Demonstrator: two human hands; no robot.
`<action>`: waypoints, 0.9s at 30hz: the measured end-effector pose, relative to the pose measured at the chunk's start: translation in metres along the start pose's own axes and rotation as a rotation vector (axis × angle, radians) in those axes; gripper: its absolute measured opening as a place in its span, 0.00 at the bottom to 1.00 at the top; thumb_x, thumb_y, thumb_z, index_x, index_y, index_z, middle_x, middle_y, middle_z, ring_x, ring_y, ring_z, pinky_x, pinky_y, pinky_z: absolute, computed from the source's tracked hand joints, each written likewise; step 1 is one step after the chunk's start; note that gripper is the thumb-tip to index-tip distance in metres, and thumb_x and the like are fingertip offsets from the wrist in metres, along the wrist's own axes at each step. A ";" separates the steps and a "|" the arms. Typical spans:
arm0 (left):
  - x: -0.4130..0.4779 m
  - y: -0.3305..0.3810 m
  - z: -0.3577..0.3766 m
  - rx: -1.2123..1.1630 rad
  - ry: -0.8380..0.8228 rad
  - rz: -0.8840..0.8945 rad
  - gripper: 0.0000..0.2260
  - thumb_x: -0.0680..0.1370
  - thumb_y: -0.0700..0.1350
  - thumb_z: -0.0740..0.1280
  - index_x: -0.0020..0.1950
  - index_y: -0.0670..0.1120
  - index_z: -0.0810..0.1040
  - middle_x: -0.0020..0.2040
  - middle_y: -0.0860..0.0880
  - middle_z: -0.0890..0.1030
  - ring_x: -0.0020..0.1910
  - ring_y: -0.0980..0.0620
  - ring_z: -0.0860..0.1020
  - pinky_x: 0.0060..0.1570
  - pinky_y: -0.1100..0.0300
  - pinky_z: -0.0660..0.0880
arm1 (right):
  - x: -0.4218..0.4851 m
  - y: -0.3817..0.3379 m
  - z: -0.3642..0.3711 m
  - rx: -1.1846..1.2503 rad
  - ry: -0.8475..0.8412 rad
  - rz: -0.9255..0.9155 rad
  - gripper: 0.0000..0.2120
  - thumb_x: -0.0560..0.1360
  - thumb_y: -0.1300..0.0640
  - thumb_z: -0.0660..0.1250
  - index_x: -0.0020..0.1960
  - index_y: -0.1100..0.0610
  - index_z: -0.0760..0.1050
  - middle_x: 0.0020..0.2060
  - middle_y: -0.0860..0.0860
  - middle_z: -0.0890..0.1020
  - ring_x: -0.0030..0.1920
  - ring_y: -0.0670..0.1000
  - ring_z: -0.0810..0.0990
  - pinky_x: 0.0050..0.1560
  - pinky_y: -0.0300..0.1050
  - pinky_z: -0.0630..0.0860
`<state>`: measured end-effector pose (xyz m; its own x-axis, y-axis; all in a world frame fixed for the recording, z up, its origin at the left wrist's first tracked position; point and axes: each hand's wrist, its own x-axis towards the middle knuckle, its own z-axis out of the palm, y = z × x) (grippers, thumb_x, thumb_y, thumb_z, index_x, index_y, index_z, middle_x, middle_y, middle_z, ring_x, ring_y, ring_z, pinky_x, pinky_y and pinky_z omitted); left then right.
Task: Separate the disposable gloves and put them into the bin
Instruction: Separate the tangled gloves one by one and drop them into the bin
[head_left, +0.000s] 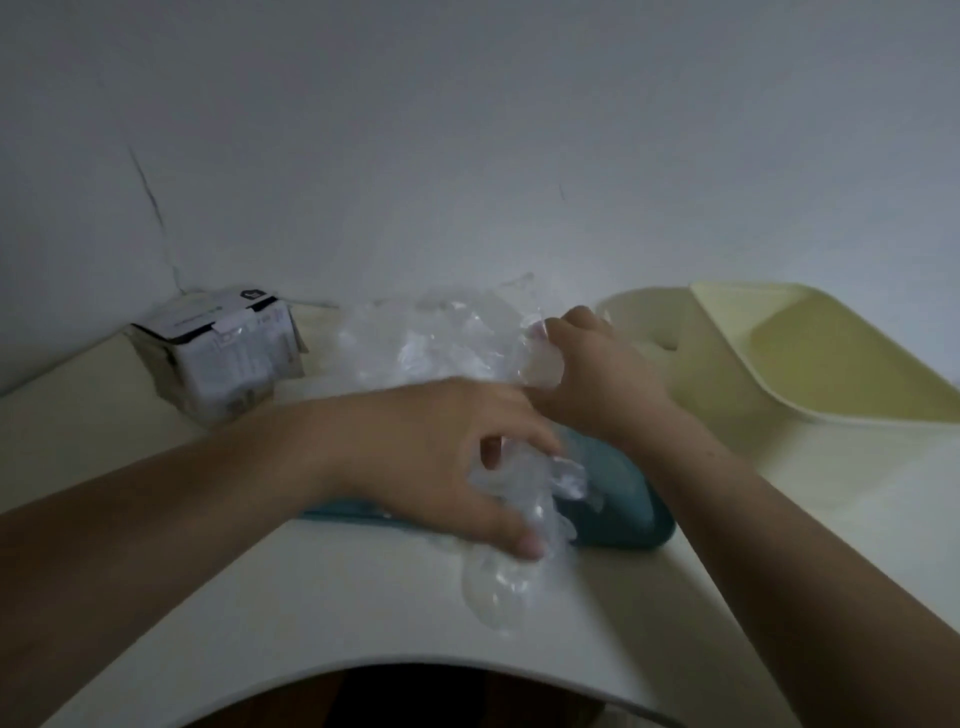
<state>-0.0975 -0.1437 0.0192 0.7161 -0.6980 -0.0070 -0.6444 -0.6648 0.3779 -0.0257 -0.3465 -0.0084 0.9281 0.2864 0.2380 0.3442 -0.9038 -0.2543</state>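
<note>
Clear plastic disposable gloves (441, 338) lie heaped; the right hand (597, 374) pinches their edge, and the left hand (431, 441) curls its fingers round one crumpled clear glove (540, 488) above the teal rounded bin (623, 514).

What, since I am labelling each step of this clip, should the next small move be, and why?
Probably shift the left hand slightly right over the teal bin and release its glove. That glove is bunched in its grip and hangs partly over the table, outside the bin, while the right hand pinches the glove pile behind.
</note>
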 end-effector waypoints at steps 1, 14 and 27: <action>0.000 -0.004 0.012 0.079 -0.072 -0.004 0.32 0.69 0.72 0.74 0.70 0.64 0.76 0.65 0.68 0.74 0.60 0.61 0.78 0.59 0.58 0.78 | -0.003 -0.001 -0.002 0.000 0.004 0.000 0.40 0.68 0.28 0.70 0.72 0.50 0.72 0.64 0.49 0.73 0.62 0.52 0.75 0.59 0.51 0.77; 0.034 -0.002 -0.029 -0.470 0.827 -0.308 0.12 0.81 0.50 0.72 0.44 0.43 0.82 0.33 0.46 0.83 0.28 0.53 0.81 0.29 0.66 0.76 | -0.025 -0.001 -0.071 0.603 0.339 -0.010 0.28 0.72 0.26 0.67 0.64 0.43 0.79 0.54 0.40 0.84 0.52 0.40 0.83 0.50 0.42 0.83; 0.047 -0.026 -0.037 -1.010 0.696 -0.357 0.07 0.85 0.37 0.66 0.55 0.40 0.84 0.40 0.43 0.87 0.41 0.43 0.88 0.36 0.56 0.83 | -0.008 0.022 -0.053 1.119 0.088 0.200 0.10 0.79 0.68 0.66 0.47 0.60 0.87 0.42 0.62 0.86 0.40 0.61 0.86 0.40 0.53 0.83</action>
<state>-0.0373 -0.1500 0.0432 0.9927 -0.0333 0.1157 -0.1179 -0.0754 0.9902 -0.0335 -0.3853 0.0336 0.9826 0.1055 0.1528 0.1657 -0.1270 -0.9780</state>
